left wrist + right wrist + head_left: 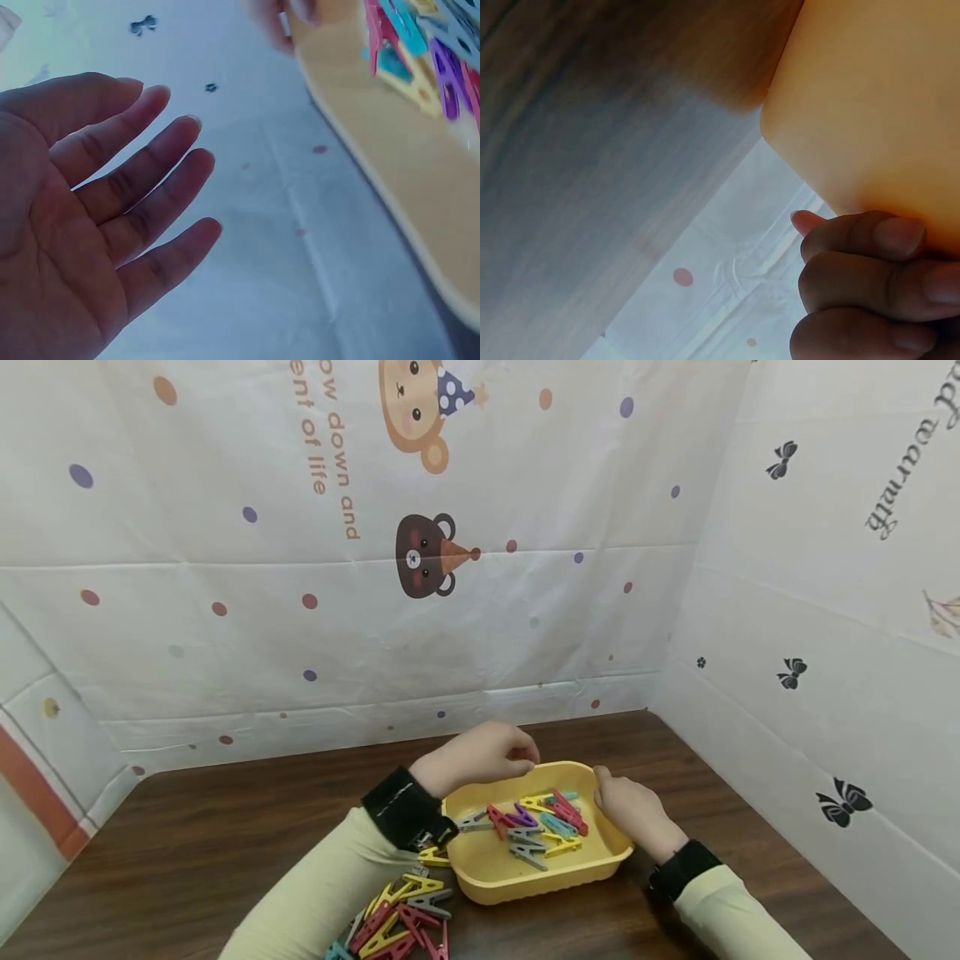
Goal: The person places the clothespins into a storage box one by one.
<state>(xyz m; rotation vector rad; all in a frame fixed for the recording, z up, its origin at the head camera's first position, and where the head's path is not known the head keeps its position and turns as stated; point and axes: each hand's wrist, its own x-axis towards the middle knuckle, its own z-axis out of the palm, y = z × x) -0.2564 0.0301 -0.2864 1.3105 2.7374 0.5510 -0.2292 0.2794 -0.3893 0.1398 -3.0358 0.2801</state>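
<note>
Near the far rim of the yellow tray (498,891), the left hand (480,755) hangs with fingers lightly bent, its grip loose and holding nothing. At the tray's right side, the right hand (636,807) grips the edge, fingers curled against the outside. The tray stands on the desk (187,852); inside lie mixed clothes pegs (567,812), red, yellow, grey, blue and purple. A peg heap (411,917) lies beside the left sleeve (322,881). The tray has rounded corners and smooth walls; the desk shows dark wood grain.
</note>
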